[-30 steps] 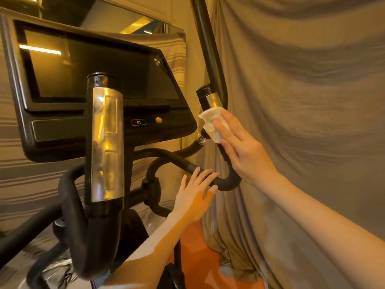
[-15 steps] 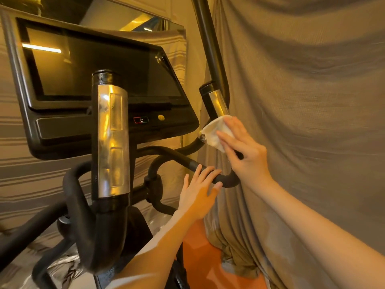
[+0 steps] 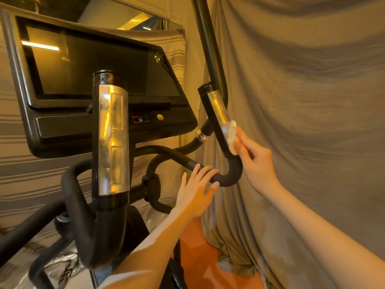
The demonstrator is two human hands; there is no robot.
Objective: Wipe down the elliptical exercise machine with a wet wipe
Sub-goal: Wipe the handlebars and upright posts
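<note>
draped grey-brown cloth (image 3: 302, 101) hung behind and to the right of the elliptical machine (image 3: 100, 215), with striped fabric (image 3: 12, 163) at the far left and an orange floor patch (image 3: 200, 263) below. farthest left sat the dark console screen (image 3: 93, 65), a power button (image 3: 140, 119) and a small yellow button (image 3: 160, 117) on its lower edge. in front of it stood the near upright grip with its silver sensor plate (image 3: 112, 142). further right, the left hand (image 3: 195, 195) rested on the black curved handlebar (image 3: 227, 178), fingers straight and laid over the tube, thumb underneath, not clenched. beyond it rose the far upright grip (image 3: 216, 113), also silver-plated. the right hand (image 3: 256, 161) pinched a white wet wipe (image 3: 232, 136) between fingertips and thumb, pressing it against the lower right side of that grip, just above the bend.
</note>
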